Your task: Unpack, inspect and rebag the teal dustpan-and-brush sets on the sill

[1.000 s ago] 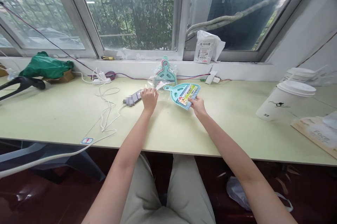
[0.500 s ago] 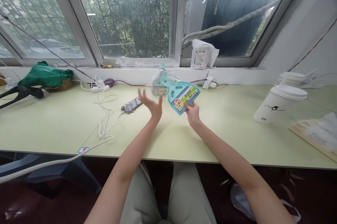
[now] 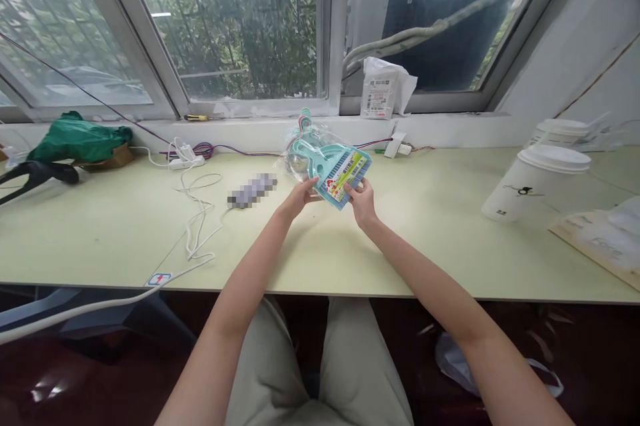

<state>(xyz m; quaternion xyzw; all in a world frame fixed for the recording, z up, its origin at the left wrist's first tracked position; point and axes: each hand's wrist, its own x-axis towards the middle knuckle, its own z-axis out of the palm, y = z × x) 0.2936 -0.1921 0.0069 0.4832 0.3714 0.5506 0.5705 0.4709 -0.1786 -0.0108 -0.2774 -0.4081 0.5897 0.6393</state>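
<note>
A small turquoise dustpan and brush set (image 3: pixel 345 176) with a yellow-green printed label and blue bristles is held above the table, label facing me. My right hand (image 3: pixel 363 203) pinches its lower right edge, thumb on the label. On its left edge, my left hand (image 3: pixel 301 198) closes with the thumb over the front; its other fingers are partly hidden behind. Just beyond, another turquoise set in clear plastic wrap (image 3: pixel 301 139) lies toward the window, its handle pointing away. The held set overlaps part of it.
A blurred phone-like object (image 3: pixel 253 191) and white cable (image 3: pixel 200 219) lie left. A power strip (image 3: pixel 186 159), green bag (image 3: pixel 80 138) and black strap-like object (image 3: pixel 40 173) are farther left. White lidded cups (image 3: pixel 537 179) and a tissue pack (image 3: pixel 600 239) stand right. A paper-wrapped packet (image 3: pixel 383 93) sits on the sill.
My left hand, spread and off the set before, has come down and closed on its left edge. The set has shifted slightly left, and the camera view has tilted down a little.
</note>
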